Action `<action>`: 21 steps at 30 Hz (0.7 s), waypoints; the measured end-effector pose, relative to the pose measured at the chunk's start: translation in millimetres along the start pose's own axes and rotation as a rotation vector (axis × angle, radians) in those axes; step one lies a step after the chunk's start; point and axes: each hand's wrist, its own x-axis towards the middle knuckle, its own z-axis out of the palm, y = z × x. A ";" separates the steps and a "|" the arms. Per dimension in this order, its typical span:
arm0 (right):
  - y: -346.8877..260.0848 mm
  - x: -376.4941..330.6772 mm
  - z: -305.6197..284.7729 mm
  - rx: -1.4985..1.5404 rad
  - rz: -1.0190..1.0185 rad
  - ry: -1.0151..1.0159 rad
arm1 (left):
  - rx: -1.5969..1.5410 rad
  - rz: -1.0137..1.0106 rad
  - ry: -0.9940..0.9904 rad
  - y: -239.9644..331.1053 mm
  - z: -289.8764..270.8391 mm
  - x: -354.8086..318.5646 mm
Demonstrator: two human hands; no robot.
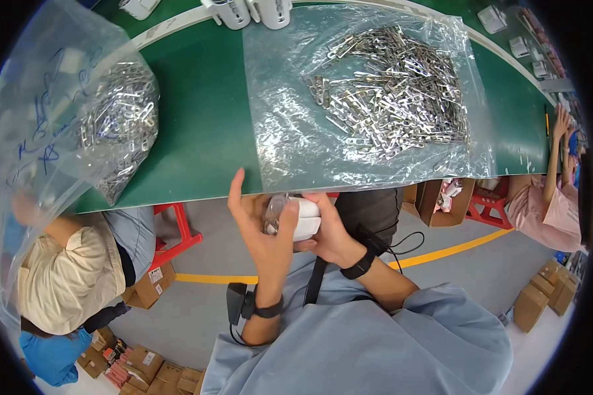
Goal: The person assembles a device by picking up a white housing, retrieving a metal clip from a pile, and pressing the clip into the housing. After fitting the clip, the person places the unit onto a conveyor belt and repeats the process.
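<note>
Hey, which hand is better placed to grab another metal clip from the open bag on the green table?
Probably the left hand: its fingers are raised and partly free, nearest the bag's edge. The right hand is wrapped around the white part.

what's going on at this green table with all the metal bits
A person in a light blue smock holds a small white plastic part in both hands, the left hand and the right hand, just below the green table. On the table lies a clear bag under a heap of small metal clips. A second bag of clips sits to the left. Other people work on either side.
</note>
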 end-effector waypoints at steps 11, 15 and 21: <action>3.8 16.8 -8.1 0.134 0.168 0.454 | -0.006 -0.043 0.255 -33.4 11.6 -25.4; 11.4 -1.8 -41.1 -0.108 0.341 0.102 | -0.075 -0.039 0.242 -18.6 23.6 -37.0; -11.2 19.6 -18.5 -0.247 0.172 0.110 | -0.029 -0.168 0.283 -2.5 28.9 -10.4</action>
